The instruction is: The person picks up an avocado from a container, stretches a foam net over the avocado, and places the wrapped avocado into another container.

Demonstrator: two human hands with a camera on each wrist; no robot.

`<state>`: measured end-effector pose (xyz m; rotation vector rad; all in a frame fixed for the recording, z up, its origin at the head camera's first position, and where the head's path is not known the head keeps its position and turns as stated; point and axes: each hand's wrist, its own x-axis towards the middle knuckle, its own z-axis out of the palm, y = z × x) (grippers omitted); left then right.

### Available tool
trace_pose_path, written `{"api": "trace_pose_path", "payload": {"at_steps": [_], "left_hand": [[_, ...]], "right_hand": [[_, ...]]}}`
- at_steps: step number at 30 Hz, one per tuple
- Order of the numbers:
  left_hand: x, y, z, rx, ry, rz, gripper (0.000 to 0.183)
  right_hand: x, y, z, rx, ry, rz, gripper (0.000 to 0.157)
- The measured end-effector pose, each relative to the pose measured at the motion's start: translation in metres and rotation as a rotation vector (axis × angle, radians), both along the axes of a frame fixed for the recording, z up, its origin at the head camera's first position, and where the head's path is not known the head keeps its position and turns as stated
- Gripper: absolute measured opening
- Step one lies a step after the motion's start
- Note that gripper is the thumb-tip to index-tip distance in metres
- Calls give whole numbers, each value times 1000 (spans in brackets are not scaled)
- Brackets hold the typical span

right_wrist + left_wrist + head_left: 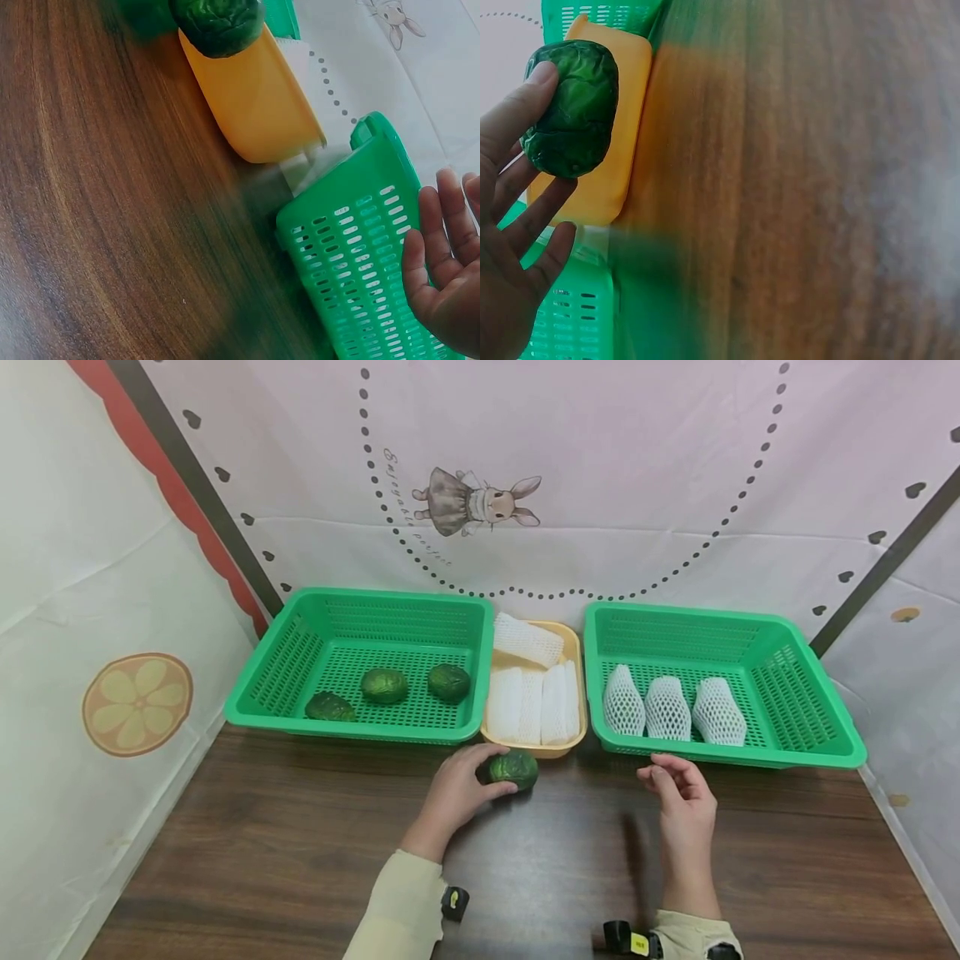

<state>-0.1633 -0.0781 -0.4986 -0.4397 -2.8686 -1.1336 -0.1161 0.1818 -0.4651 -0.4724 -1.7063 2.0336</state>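
Note:
My left hand (459, 785) grips a dark green, wrinkled avocado (513, 770) between thumb and fingers, in front of the yellow basket (552, 750). In the left wrist view the thumb lies over one side of that avocado (577, 105), while the lower fingers spread away from it. My right hand (686, 806) holds nothing and is raised by the front rim of the right green basket (810, 764). Its fingers are loosely bent in the right wrist view. White foam net sleeves (528, 706) fill the yellow basket.
In the left green basket (375, 731) lie three dark green avocados (385, 686). Three net-covered pieces (667, 708) stand along the front of the right basket. A printed cloth (622, 460) hangs behind, and the dark wooden table (555, 860) extends in front.

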Motion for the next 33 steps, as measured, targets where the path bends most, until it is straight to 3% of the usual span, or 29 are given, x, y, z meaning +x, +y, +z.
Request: {"api": "trace_pose_path", "payload": {"at_steps": [10, 21, 33], "left_hand": [[2, -1, -5, 27, -93, -82, 48], [3, -3, -8, 59, -139, -119, 47], [5, -3, -6, 91, -149, -167, 63]], "right_hand": [[0, -1, 1, -3, 5, 6, 9], [0, -2, 2, 11, -3, 14, 10], [0, -4, 4, -5, 5, 20, 9]]}}
